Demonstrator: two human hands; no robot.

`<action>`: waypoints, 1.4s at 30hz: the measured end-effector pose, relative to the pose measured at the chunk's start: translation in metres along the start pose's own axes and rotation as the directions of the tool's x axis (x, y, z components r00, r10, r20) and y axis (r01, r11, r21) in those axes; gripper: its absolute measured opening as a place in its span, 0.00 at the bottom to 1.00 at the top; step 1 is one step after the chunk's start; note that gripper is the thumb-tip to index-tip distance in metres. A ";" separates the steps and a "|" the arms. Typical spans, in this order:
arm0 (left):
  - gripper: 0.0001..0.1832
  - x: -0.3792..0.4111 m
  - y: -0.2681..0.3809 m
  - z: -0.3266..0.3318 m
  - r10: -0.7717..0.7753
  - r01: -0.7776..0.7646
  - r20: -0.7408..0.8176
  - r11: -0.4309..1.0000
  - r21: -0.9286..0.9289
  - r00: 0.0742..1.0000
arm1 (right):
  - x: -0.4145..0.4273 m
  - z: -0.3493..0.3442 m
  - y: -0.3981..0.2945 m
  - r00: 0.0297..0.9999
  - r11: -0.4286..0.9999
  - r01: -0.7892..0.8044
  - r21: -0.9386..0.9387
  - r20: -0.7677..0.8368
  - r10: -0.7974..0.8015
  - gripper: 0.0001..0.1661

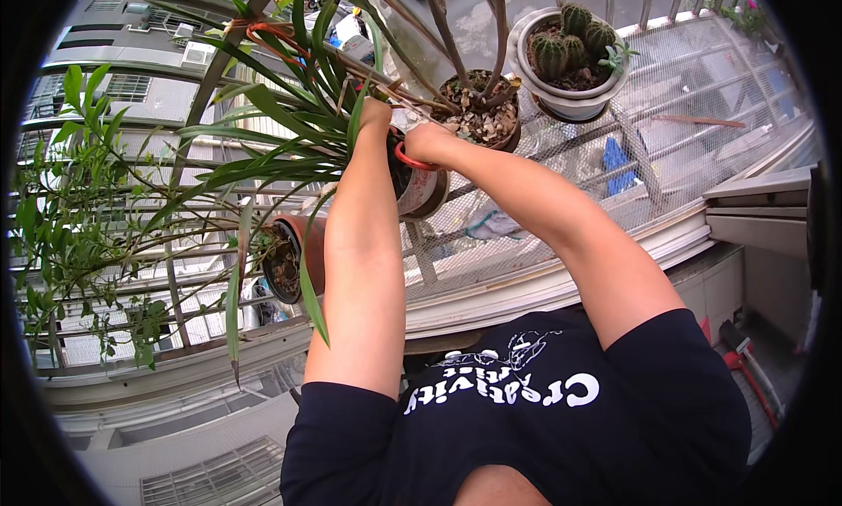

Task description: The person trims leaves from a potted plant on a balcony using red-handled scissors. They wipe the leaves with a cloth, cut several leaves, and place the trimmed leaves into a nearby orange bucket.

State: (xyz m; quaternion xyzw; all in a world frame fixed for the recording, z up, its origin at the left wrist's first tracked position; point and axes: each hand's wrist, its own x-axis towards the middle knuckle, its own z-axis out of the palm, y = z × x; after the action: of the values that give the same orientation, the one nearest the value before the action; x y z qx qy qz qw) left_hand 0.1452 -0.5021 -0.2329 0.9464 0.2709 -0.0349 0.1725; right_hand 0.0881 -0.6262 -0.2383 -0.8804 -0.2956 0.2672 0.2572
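Note:
My right hand (427,143) is curled around the red loop handle (416,162) of what looks like a pair of scissors, its blades hidden. Close beside it, my left hand (375,113) reaches in among the long strap leaves (289,121) of a potted plant. The fingers of that hand are turned away, so I cannot tell what they grip. Below both hands stands the plant's pale pot (421,193) with red markings, partly covered by my left forearm. A thin dry strip (411,103) runs near the hands.
A woody-stemmed potted plant (483,118) stands just beyond my right hand. Farther right is a white pot of cacti (571,52). A tilted brown pot (302,256) sits left of my forearm. Metal railings (197,105) and a mesh-covered ledge (710,78) surround them.

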 end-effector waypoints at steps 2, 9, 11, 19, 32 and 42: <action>0.16 0.002 -0.005 -0.002 0.001 -0.004 0.060 0.999 0.054 0.998 | -0.004 -0.002 -0.003 1.000 1.000 -0.002 0.011 0.029 0.001 0.19; 0.09 0.006 -0.025 -0.001 0.180 -0.172 0.091 0.981 -0.084 0.980 | 0.002 -0.006 -0.003 0.996 0.989 -0.069 0.134 -0.041 0.075 0.21; 0.04 0.014 -0.040 0.006 0.126 -0.111 0.056 0.972 -0.208 0.990 | 0.003 0.005 -0.004 0.995 0.988 -0.053 0.148 -0.073 0.065 0.20; 0.09 -0.027 -0.012 -0.014 0.128 -0.120 0.033 0.975 -0.187 0.991 | -0.001 0.018 0.006 0.986 0.966 -0.064 0.250 -0.136 0.101 0.17; 0.13 -0.171 -0.017 -0.024 0.484 -0.477 -0.015 0.867 0.145 0.875 | -0.086 0.053 0.018 0.987 0.507 -0.072 0.859 -0.013 0.163 0.12; 0.13 -0.232 -0.079 0.023 0.625 -0.619 -0.025 0.778 0.109 0.780 | -0.056 0.096 0.043 0.797 0.810 0.275 0.517 -0.594 0.109 0.20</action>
State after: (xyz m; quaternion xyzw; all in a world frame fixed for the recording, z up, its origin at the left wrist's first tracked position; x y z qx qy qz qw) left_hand -0.0928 -0.5630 -0.2422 0.9904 -0.0535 0.0396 0.1212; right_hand 0.0064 -0.6648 -0.3163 -0.7825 -0.1437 0.0404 0.6045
